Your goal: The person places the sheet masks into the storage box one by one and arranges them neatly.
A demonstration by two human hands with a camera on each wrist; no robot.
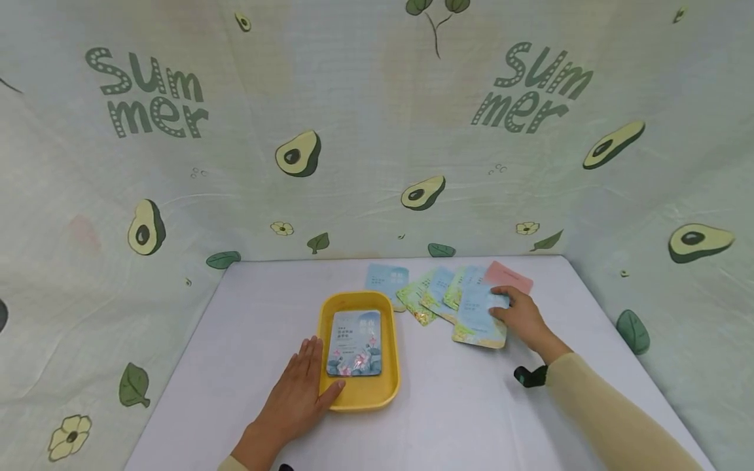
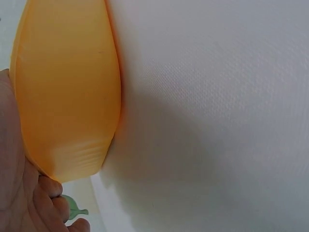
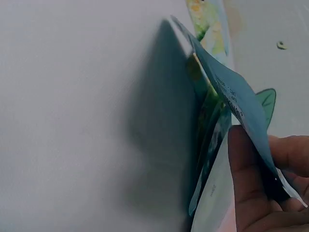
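One blue packet (image 1: 476,313), right of frame centre: right hand (image 1: 524,319) pinches its edge between fingers. Likely light, pliable, slippery; hold by edge. Left hand (image 1: 299,387) rests fingers straight against yellow tray (image 1: 364,396).

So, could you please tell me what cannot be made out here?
Yellow tray, its inside: hidden by its outer wall, left wrist view.
Packet inside, fine print: too small, head view.
Fanned packets, partly: covered by the held packet, head view.
Left hand, partly: cut off by edge, left wrist view.
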